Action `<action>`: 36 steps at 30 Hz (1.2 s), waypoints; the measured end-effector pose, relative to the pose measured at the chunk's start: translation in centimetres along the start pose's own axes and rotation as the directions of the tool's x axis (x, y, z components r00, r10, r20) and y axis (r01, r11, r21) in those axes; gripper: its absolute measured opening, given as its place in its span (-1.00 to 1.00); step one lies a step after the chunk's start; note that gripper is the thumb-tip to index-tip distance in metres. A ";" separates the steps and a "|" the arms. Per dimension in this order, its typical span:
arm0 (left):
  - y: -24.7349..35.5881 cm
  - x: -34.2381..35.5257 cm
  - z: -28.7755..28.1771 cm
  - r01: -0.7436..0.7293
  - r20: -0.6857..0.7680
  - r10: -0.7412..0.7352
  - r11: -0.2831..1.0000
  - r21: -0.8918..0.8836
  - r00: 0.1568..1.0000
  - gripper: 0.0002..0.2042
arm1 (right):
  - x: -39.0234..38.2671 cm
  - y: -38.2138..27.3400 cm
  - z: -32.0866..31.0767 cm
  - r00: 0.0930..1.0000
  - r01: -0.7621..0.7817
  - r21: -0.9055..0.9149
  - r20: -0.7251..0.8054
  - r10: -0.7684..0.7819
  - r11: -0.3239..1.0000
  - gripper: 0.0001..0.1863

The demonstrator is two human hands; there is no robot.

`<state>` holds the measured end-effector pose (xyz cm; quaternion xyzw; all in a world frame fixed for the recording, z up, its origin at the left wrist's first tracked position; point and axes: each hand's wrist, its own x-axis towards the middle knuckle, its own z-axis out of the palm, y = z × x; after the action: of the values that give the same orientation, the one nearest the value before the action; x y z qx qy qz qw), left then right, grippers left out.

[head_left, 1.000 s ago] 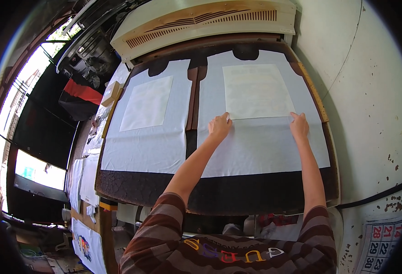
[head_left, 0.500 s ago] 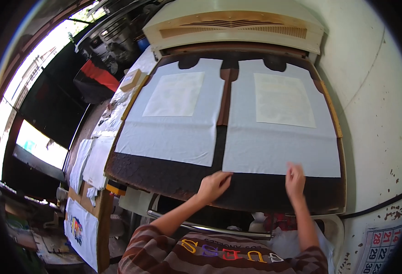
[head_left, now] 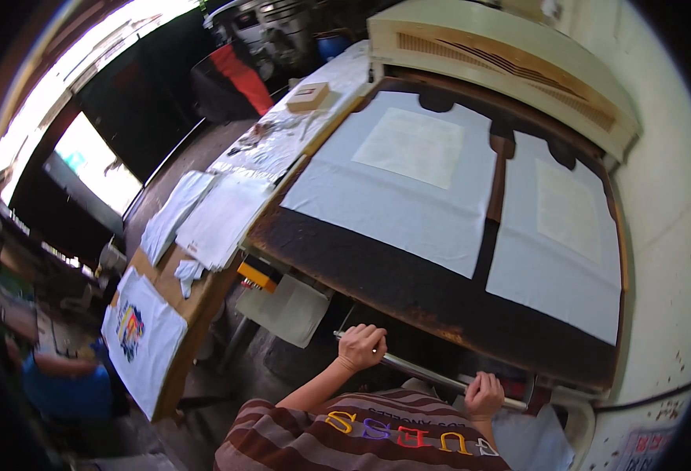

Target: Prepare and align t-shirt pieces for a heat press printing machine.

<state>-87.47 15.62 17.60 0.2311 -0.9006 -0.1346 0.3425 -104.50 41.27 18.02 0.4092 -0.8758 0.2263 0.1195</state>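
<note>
My left hand (head_left: 361, 348) is closed around a metal bar (head_left: 424, 373) that runs along the front of a large flat press. Toward the bar's right end, my right hand (head_left: 484, 394) is also closed on it. Beyond the bar lies the press's dark, worn bed (head_left: 377, 259). Two pale sleeveless shirt panels lie flat on it side by side, a left panel (head_left: 393, 216) and a right panel (head_left: 553, 286). A cream rectangular sheet rests on each: a left sheet (head_left: 412, 145) and a right sheet (head_left: 567, 208).
A cream vented hood (head_left: 502, 63) stands at the bed's far edge, beside the wall. To the left, a covered table holds a small box (head_left: 308, 96) and stacked white sheets (head_left: 224, 220). A printed white shirt (head_left: 145, 337) hangs nearer. Someone in blue (head_left: 67, 385) is at far left.
Both hands have come back from the bed's front edge and closed on the metal bar. The view has turned left; the panels and sheets still lie on the bed.
</note>
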 end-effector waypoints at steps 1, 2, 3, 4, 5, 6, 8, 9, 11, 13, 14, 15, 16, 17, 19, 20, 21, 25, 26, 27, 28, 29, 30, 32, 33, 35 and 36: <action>-0.2 -0.1 0.1 -0.026 0.001 0.026 1.000 -0.003 1.000 -0.94 | -0.2 0.1 0.4 1.000 0.001 -0.005 -0.003 -0.001 1.000 -0.89; -0.4 -0.3 0.0 -0.047 0.000 0.047 0.999 -0.003 0.999 -0.94 | -0.5 0.0 0.6 0.999 0.038 0.002 0.011 -0.038 0.999 -0.89; -0.5 -0.4 -0.1 -0.053 -0.022 0.053 0.998 -0.019 0.998 -0.94 | -0.7 0.1 0.8 0.999 0.050 -0.029 0.011 -0.050 0.998 -0.89; -0.7 -0.3 0.2 -0.028 -0.040 0.028 1.000 -0.007 0.999 -0.94 | -0.7 0.4 1.0 0.998 0.056 -0.064 0.004 -0.055 0.996 -0.88; -1.0 -0.6 0.2 -0.041 -0.040 0.040 0.999 -0.020 0.998 -0.93 | -0.8 0.5 1.3 0.998 0.068 -0.076 0.017 -0.067 0.995 -0.88; -1.3 -0.8 0.3 -0.054 -0.039 0.053 0.998 -0.032 0.998 -0.93 | -0.7 0.4 1.6 0.996 0.080 -0.088 0.031 -0.078 0.993 -0.88; -1.5 -0.5 0.9 -0.036 -0.055 0.035 0.999 -0.011 0.998 -0.93 | -0.8 0.8 2.1 0.996 0.082 -0.112 0.034 -0.079 0.990 -0.88; -1.6 -0.1 1.4 -0.062 -0.051 0.061 0.998 -0.021 0.997 -0.93 | -0.8 1.2 2.3 0.997 0.078 -0.126 0.035 -0.075 0.989 -0.87; -1.9 0.1 1.7 -0.075 -0.057 0.074 0.997 -0.012 0.996 -0.90 | -0.3 1.8 3.2 0.992 0.114 -0.112 0.057 -0.108 0.987 -0.87; -2.4 0.5 2.4 -0.065 -0.062 0.065 0.998 0.001 0.996 -0.92 | 0.4 2.2 4.2 0.992 0.122 -0.143 0.038 -0.118 0.982 -0.85; -2.6 0.8 2.8 -0.083 -0.062 0.082 0.997 -0.006 0.995 -0.93 | 0.8 2.2 4.5 0.991 0.132 -0.133 0.042 -0.127 0.982 -0.85; -2.6 1.0 3.2 -0.078 -0.057 0.078 0.997 -0.009 0.995 -0.93 | 1.1 2.2 4.5 0.992 0.128 -0.135 0.023 -0.126 0.983 -0.85; -2.8 1.2 3.6 -0.073 -0.055 0.073 0.997 0.001 0.996 -0.93 | 1.4 2.1 4.6 0.993 0.121 -0.138 0.005 -0.122 0.983 -0.84; -3.0 1.5 4.0 -0.077 -0.062 0.077 0.997 -0.005 0.995 -0.93 | 1.8 2.0 4.7 0.993 0.116 -0.139 0.003 -0.117 0.983 -0.83; -3.2 2.6 5.0 -0.087 -0.065 0.087 0.996 -0.010 0.994 -0.93 | 2.9 2.6 5.4 0.993 0.120 -0.136 -0.001 -0.122 0.983 -0.82; -3.3 3.4 5.4 -0.091 -0.060 0.090 0.996 -0.013 0.994 -0.93 | 3.6 3.1 5.5 0.992 0.121 -0.142 -0.006 -0.123 0.983 -0.82; -3.4 4.2 5.9 -0.094 -0.062 0.094 0.995 -0.010 0.994 -0.93 | 4.4 3.3 5.7 0.992 0.125 -0.145 -0.017 -0.128 0.981 -0.82; -3.6 8.4 7.7 -0.090 -0.073 0.088 0.996 -0.015 0.993 -0.93 | 8.7 4.8 6.0 0.986 0.147 -0.142 -0.061 -0.157 0.979 -0.84; -3.8 9.3 8.3 -0.091 -0.079 0.089 0.996 -0.021 0.993 -0.93 | 9.7 5.2 6.4 0.985 0.150 -0.153 -0.064 -0.162 0.977 -0.85; -4.1 10.1 8.8 -0.086 -0.071 0.084 0.996 -0.020 0.994 -0.94 | 10.6 5.7 7.0 0.982 0.155 -0.155 -0.083 -0.169 0.976 -0.85; -4.1 11.2 9.5 -0.086 -0.070 0.086 0.996 -0.004 0.994 -0.94 | 11.7 6.3 7.3 0.980 0.155 -0.161 -0.103 -0.172 0.975 -0.85; -4.3 12.3 10.1 -0.081 -0.059 0.081 0.997 0.001 0.995 -0.95 | 13.0 6.6 7.4 0.978 0.152 -0.159 -0.115 -0.171 0.976 -0.85; -4.8 12.9 10.6 -0.076 -0.044 0.076 0.997 0.007 0.996 -0.95 | 13.7 6.4 7.8 0.978 0.148 -0.154 -0.124 -0.167 0.977 -0.85; -5.2 14.9 11.6 -0.064 -0.024 0.065 0.998 0.013 0.998 -0.95 | 16.5 6.8 7.8 0.977 0.151 -0.150 -0.130 -0.171 0.977 -0.86; -5.4 15.9 12.2 -0.058 -0.050 0.057 0.998 -0.012 0.997 -0.91 | 17.7 6.9 7.8 0.976 0.151 -0.150 -0.132 -0.171 0.977 -0.85; -5.4 18.3 12.9 -0.011 -0.014 0.010 0.997 -0.076 1.000 -0.94 | 20.1 7.8 8.2 0.973 0.157 -0.124 -0.150 -0.175 0.980 -0.84; -5.3 19.4 13.0 0.031 0.020 -0.029 0.994 -0.101 0.999 -0.88 | 21.2 8.4 8.4 0.970 0.165 -0.096 -0.166 -0.180 0.982 -0.83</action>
<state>-107.39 2.35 16.75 0.2256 -0.8922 -0.1876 0.3433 -124.70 27.78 16.56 0.4573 -0.8316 0.2139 0.2314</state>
